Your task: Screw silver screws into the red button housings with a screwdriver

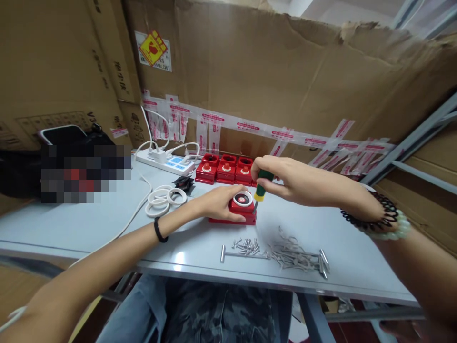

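Observation:
My left hand (223,202) is wrapped over the left side of a red box (233,220) with a white ring (243,198) around a dark disc on its top. My right hand (274,176) grips a green and yellow screwdriver (260,190) from above. The screwdriver's metal tip meets the box's right edge; any screw under it is too small to make out. Just in front of the box lies a pile of small screws (248,246). Several similar red boxes (226,167) stand in a row behind, partly hidden by my right hand.
Metal T-shaped rods and hooks (294,255) lie near the table's front edge. White rings (166,199), black packets (183,183) and a power strip (166,162) with cables are at the left. Cardboard (250,66) stands behind the table (89,216).

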The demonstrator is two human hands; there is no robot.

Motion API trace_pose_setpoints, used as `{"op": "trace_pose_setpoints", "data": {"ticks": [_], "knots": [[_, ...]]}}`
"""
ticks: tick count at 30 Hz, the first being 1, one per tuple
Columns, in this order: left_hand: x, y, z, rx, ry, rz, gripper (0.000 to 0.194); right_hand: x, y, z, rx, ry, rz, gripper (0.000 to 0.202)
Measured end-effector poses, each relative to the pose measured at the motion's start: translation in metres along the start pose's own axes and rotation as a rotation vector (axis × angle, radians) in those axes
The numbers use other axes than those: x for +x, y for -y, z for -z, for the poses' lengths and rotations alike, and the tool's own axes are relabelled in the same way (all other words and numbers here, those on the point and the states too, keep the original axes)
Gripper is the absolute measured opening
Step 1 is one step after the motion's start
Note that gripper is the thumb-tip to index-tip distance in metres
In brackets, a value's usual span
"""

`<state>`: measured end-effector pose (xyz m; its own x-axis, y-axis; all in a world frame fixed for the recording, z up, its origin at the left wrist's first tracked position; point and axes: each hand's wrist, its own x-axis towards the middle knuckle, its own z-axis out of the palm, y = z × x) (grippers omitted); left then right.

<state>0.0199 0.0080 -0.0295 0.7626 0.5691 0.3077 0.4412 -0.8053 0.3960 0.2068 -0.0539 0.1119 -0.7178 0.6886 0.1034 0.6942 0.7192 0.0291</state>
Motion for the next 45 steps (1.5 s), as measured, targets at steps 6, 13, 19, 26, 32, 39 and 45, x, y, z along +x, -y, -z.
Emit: {"op": "trace_pose_setpoints", "data": {"ticks": [6, 13, 19, 26, 32, 39, 45], "knots": [[0.001, -0.003, 0.002, -0.013, 0.002, 0.02, 0.066, 0.001, -0.001, -0.008, -0.339, -0.151, -0.287, 0.031], [0.0, 0.0, 0.001, -0.031, -0.006, 0.005, 0.064, 0.002, -0.006, 0.009, 0.053, 0.075, -0.024, 0.009], [0.0, -0.001, 0.002, -0.023, 0.016, 0.019, 0.066, 0.004, -0.001, 0.003, -0.094, 0.007, -0.125, 0.012], [0.0, -0.004, 0.003, -0.006, 0.012, 0.042, 0.067, 0.014, -0.008, -0.009, -0.234, -0.116, -0.268, 0.014], [0.0, -0.001, 0.002, -0.024, 0.004, 0.023, 0.066, 0.007, -0.006, 0.003, 0.012, -0.072, -0.026, 0.011], [0.0, -0.001, 0.001, -0.028, 0.005, 0.024, 0.069, 0.008, -0.008, -0.005, -0.103, -0.126, -0.224, 0.016], [0.0, -0.001, 0.002, -0.027, 0.013, 0.024, 0.066, 0.005, -0.007, -0.001, 0.019, -0.109, -0.178, 0.011]]}}
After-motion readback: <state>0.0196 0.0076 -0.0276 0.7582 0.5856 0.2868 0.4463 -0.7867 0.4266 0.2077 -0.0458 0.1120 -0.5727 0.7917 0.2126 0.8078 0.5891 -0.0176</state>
